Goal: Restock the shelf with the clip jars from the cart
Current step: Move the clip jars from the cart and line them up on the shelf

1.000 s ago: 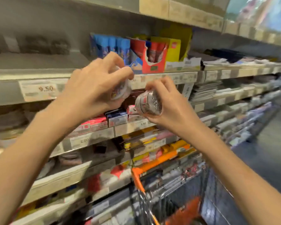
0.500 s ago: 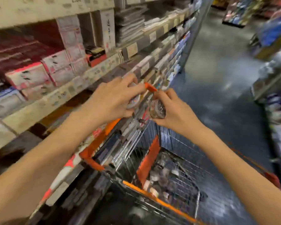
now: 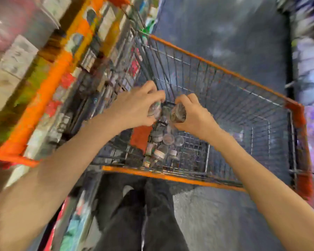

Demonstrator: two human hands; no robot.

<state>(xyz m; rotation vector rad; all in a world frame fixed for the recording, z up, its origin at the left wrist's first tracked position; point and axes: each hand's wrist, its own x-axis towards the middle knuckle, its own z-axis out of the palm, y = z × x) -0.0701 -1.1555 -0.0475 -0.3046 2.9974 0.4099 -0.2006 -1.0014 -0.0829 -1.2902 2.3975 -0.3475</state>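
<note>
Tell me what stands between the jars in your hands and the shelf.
Nothing visible blocks them. The left hand grips one clip jar, the right hand another, both above the cart's rim; the shelf lies open to the left.

We see an evenly lit indoor scene with no hard shadows, though heavy motion blur smears the shelf [image 3: 22, 57] at the left and the goods at the far right edge into streaks of colour. The wide-angle lens bends the cart's orange rim [image 3: 170, 176] and stretches our forearms toward the lower corners. Only the centre stays fairly sharp, where the cart's wire mesh reads clearly and the grey floor [image 3: 234, 28] carries soft pale glare patches.
</note>
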